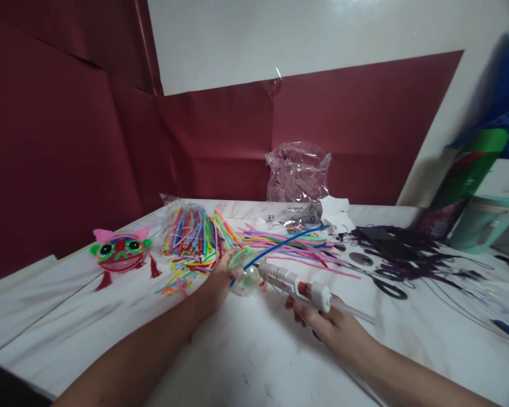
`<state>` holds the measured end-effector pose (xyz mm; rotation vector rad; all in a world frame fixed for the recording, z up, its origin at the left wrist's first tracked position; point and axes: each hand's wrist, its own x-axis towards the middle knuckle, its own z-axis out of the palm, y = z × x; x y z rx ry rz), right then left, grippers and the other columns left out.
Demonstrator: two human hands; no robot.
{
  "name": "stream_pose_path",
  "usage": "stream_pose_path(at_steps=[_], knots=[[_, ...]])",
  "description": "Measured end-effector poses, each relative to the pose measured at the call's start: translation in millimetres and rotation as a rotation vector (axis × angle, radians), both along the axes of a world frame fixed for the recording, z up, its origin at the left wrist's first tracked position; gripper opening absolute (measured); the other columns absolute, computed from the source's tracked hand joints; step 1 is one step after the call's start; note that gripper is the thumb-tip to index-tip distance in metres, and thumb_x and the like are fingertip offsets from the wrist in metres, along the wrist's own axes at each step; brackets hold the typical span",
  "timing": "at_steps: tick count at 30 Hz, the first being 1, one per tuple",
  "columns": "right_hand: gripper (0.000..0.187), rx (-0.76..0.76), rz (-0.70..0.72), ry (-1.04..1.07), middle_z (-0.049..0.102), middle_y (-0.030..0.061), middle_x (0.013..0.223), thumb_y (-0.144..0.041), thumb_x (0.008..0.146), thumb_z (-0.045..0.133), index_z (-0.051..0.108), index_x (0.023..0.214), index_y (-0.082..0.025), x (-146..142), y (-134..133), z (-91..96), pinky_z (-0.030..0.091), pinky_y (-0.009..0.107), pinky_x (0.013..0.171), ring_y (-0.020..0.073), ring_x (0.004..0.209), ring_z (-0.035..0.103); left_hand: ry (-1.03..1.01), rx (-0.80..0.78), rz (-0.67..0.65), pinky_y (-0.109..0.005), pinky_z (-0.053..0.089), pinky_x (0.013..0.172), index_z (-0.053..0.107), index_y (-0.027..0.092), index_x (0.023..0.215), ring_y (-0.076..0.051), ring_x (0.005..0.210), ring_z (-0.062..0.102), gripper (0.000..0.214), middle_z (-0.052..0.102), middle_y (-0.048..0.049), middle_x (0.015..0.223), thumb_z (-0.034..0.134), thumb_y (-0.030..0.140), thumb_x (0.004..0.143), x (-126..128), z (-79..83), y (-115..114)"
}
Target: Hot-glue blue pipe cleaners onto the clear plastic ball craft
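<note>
My right hand [322, 319] is wrapped round the handle of a white hot glue gun [286, 280], and a glue stick [358, 312] sticks out of its back end. The gun's nozzle points left, at a clear, rounded plastic piece [248, 282] with green and white parts. My left hand [220, 280] grips that piece from its left side. A blue pipe cleaner [286, 243] slants up to the right across the piece; whether it is fixed there I cannot tell. The left fingertips are partly hidden behind the plastic.
A finished-looking colourful face mask [121, 251] with tassels lies at the left. Bundled pipe cleaners [190, 232] and loose pink ones [280, 240] lie behind my hands. Black scissors [388, 285], a dark phone [392, 244] and purple strands [428, 265] are at the right. Clear wrapping [299, 172] stands at the back.
</note>
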<state>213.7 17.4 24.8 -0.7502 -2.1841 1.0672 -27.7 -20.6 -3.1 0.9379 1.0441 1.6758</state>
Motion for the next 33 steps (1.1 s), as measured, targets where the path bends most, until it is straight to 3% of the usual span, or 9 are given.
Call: stream_pose_path(at_steps=[33], knots=[[0.035,-0.012,-0.014,0.007,0.062,0.0049,0.067,-0.044,0.08,0.043,0.064,0.076,-0.016,1.2,2.9,-2.8,0.044,0.028,0.056,0.0181,0.061,0.056,0.037,-0.018,0.012,-0.032,0.048,0.076,0.046,0.021,0.125,-0.023,0.09,0.063,0.067,0.064,-0.0098,0.11,0.068,0.024,0.061,-3.9,-4.7,1.5]])
